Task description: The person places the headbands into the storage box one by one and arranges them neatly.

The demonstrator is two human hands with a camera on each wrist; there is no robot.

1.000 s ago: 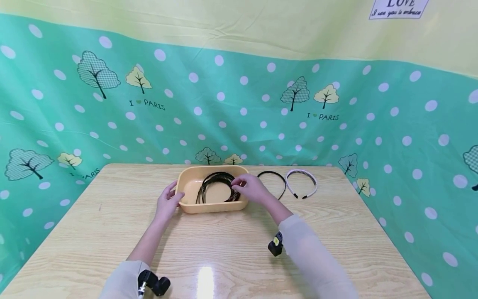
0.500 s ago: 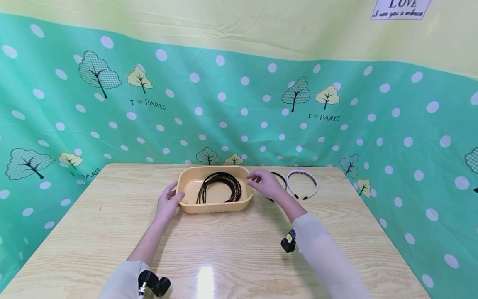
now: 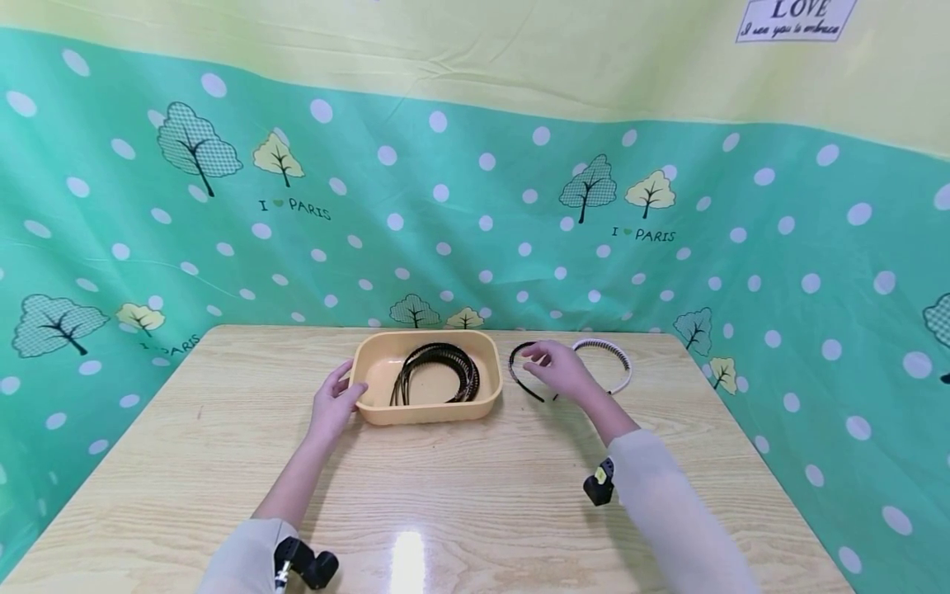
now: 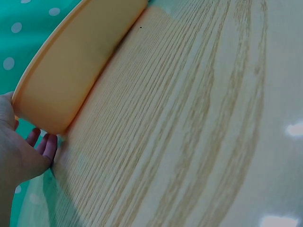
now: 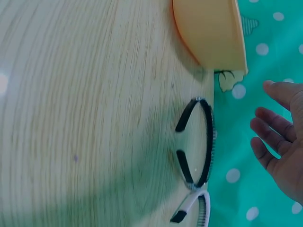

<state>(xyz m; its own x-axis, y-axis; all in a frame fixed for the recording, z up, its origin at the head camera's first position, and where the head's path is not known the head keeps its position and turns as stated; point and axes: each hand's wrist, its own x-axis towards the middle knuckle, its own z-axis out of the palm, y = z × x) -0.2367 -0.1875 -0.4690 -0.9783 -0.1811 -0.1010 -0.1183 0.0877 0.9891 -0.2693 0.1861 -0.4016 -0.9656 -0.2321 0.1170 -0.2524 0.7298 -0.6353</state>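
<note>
My left hand grips the left end of a shallow cream-orange plastic bin, its thumb over the rim and the other fingers outside. In the left wrist view those fingers curl by the bin's end wall. Several dark headbands lie nested inside the bin, toward its right half. Above a black headband on the table hovers my right hand, fingers loosely bent and holding nothing. It partly covers that headband in the head view. To the right lies a white toothed headband, also partly covered.
The wooden table reaches back to a green dotted cloth hung behind and along both sides. A black camera is strapped to each wrist.
My right hand has left the headbands in the bin and moved right, over the black headband on the table. My left hand and the bin stay put.
</note>
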